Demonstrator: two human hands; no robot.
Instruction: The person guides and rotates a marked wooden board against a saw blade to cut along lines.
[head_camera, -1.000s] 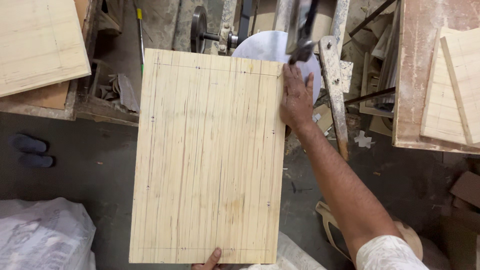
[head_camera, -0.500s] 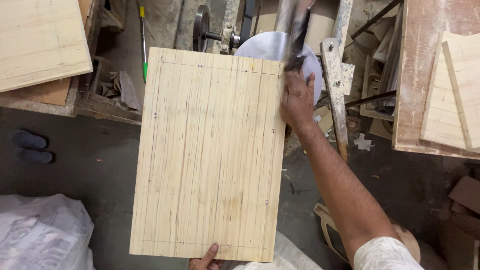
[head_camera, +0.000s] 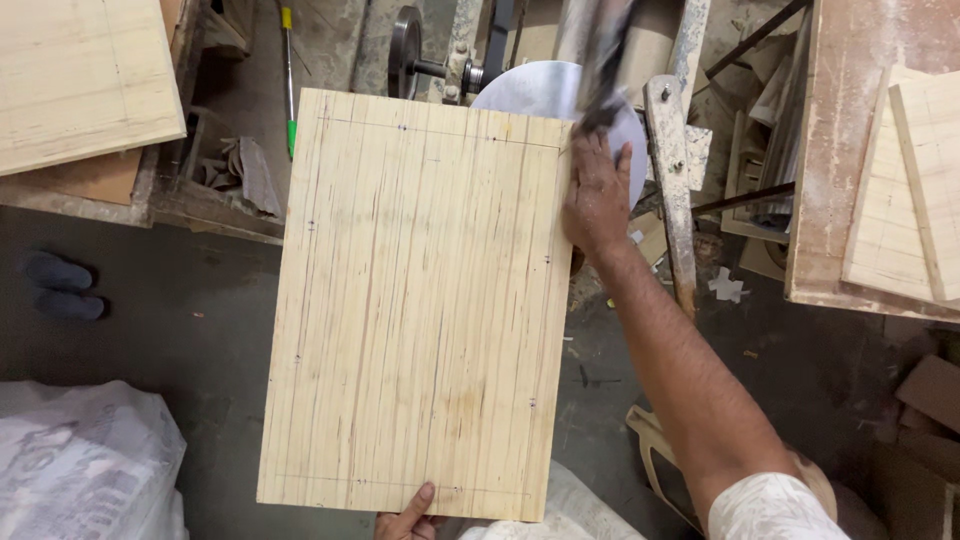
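Your right hand (head_camera: 597, 195) flat on board (head_camera: 420, 300) right edge, upper middle of frame; left hand (head_camera: 408, 515) pinching bottom edge. Board far corner at round disc (head_camera: 540, 95). Pencil outline untouched; trimming apparently all left.

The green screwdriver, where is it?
In the head view the green screwdriver lies at the upper left, just left of the big wooden board's top corner.

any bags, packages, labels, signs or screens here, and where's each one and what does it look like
Plastic sack: bottom left on the floor, bulging, crinkled, whitish-grey with faint grey print.
Second whitish sack: bottom centre, under the wooden board's near edge, mostly hidden.
No signs or screens in view.
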